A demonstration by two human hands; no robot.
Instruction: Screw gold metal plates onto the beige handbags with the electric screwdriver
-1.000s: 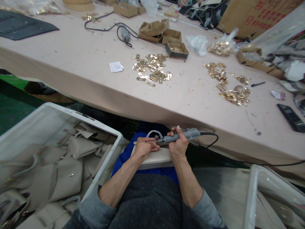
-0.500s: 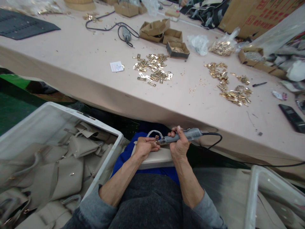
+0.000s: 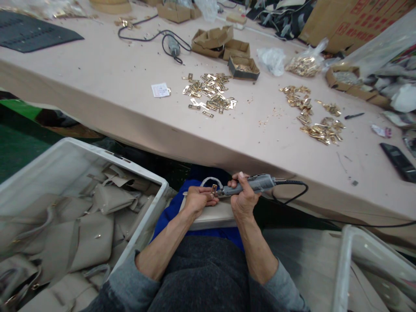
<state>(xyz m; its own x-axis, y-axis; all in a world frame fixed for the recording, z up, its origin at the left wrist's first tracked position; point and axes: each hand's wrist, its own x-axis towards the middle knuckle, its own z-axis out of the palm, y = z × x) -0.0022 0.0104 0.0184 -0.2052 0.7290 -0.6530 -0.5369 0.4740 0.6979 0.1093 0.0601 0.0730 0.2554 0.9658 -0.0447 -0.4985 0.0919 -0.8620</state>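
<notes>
On my lap lies a light beige handbag [image 3: 212, 221] with a wrapped loop handle [image 3: 211, 179]. My left hand [image 3: 199, 201] rests on the bag, its fingers pinched on a small gold metal plate [image 3: 214, 189]. In my right hand [image 3: 244, 197] is a grey electric screwdriver [image 3: 260, 183], fingers wrapped around its body. The tool lies almost level, its tip pointing left and meeting the metal piece at my left fingertips. Exactly where the tip sits is hidden by the fingers. A black cord runs from the tool's right end.
A white bin [image 3: 162, 184] full of beige bags stands at left, another bin [image 3: 346, 247] at lower right. The table [image 3: 130, 117] holds gold plates [image 3: 211, 93], gold fittings [image 3: 320, 130], small cardboard boxes [image 3: 243, 69], a second screwdriver [image 3: 173, 46] and a phone [image 3: 398, 160].
Both hands, the screwdriver and the bag stay almost in place. The cord behind the tool has bowed slightly to the right. The whole view has shifted very slightly.
</notes>
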